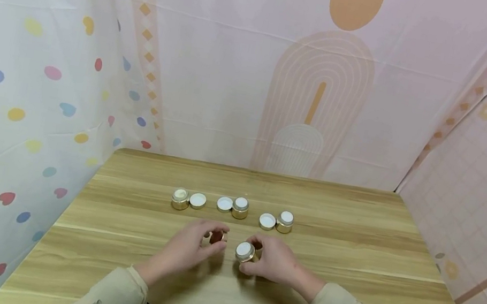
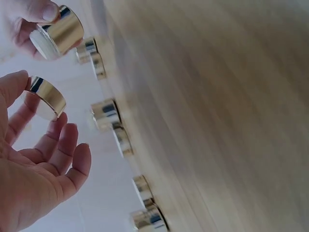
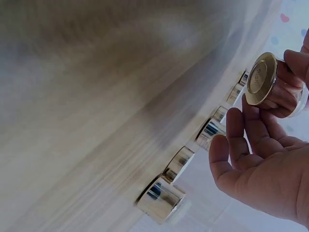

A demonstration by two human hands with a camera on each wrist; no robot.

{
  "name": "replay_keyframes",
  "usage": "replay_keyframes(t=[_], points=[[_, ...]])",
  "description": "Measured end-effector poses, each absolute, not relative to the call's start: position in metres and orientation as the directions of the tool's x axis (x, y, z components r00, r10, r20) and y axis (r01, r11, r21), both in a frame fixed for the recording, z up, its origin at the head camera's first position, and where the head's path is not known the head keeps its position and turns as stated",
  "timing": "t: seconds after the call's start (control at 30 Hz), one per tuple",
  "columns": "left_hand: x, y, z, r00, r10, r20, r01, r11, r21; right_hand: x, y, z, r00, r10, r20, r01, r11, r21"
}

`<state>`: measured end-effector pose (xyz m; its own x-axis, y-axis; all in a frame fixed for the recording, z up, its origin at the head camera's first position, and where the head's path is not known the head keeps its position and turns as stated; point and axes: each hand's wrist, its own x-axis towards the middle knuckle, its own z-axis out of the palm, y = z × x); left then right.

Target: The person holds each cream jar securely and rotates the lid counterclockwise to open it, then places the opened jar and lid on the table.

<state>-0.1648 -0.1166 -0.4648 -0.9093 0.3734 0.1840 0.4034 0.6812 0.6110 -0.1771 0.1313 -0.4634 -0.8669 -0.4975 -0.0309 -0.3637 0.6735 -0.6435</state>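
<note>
My left hand [image 1: 190, 247] pinches a gold screw lid [image 2: 49, 98] between thumb and fingers, its other fingers loosely bent in the left wrist view. Opposite it, my right hand [image 1: 274, 259] grips a small gold cosmetic jar [image 1: 245, 252] by its side. The jar has no lid on and shows a white top; its gold base [image 3: 262, 79] faces the camera in the right wrist view. Lid and jar are apart, both held above the table. Beyond the hands stand three more gold jars: a left one [image 1: 180, 201], a middle one [image 1: 240, 210] and a right one [image 1: 284, 223].
Beside each standing jar lies a lid with its white inside up: a left lid [image 1: 198, 201], a middle lid [image 1: 224, 204] and a right lid [image 1: 267, 221]. They rest on a wood-grain table [image 1: 358, 221]. Patterned curtains [image 1: 217, 77] hang behind and at both sides.
</note>
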Motion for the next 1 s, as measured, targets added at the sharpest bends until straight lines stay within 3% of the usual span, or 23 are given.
replay_keyframes(t=[0.4,0.67,0.87,1.0], points=[[-0.203,-0.123,-0.480,-0.951,0.299,0.077,0.264,0.661,0.702,-0.204,0.104,-0.473,-0.918,-0.397,-0.016,-0.309,0.737,-0.601],[-0.206,-0.124,-0.482,-0.943,0.319,0.095,0.307,0.721,0.621,-0.210,0.091,-0.479,-0.925,-0.378,-0.028,-0.279,0.731,-0.623],[-0.211,-0.126,-0.484,-0.960,0.271,0.070,0.251,0.726,0.640,-0.211,0.089,-0.479,-0.932,-0.361,-0.003,-0.279,0.726,-0.629],[-0.211,-0.129,-0.487,-0.949,0.300,0.097,0.294,0.732,0.615,-0.206,0.093,-0.472,-0.931,-0.365,-0.017,-0.261,0.699,-0.666]])
